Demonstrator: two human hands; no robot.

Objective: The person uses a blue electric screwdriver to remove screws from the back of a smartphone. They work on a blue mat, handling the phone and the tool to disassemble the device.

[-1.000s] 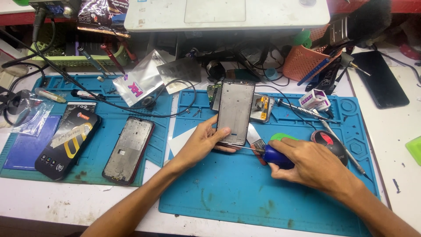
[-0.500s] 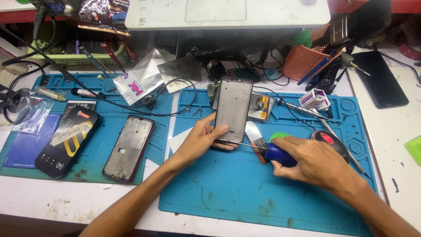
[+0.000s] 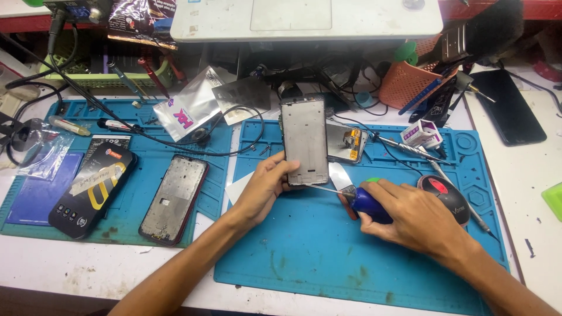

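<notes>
My left hand (image 3: 264, 188) grips the lower left edge of a grey phone frame (image 3: 304, 140) that lies on the blue work mat (image 3: 304, 251). My right hand (image 3: 413, 219) is closed around a blue-handled screwdriver (image 3: 366, 202). Its thin metal tip points left and touches the bottom edge of the phone frame. A thin pale pry blade (image 3: 338, 174) lies just right of the frame's bottom corner. Behind the frame sits an opened phone part with a yellow flex piece (image 3: 348, 142).
A second phone frame (image 3: 174, 199) and a black phone box (image 3: 93, 190) lie on the left blue mat (image 3: 132, 146). A black and red round tool (image 3: 448, 196) sits beside my right hand. An orange basket (image 3: 407, 85), cables, foil bags and a black phone (image 3: 509, 114) crowd the back.
My left hand has shifted slightly along the frame's lower edge. The right hand has brought the screwdriver tip closer to the frame's bottom edge.
</notes>
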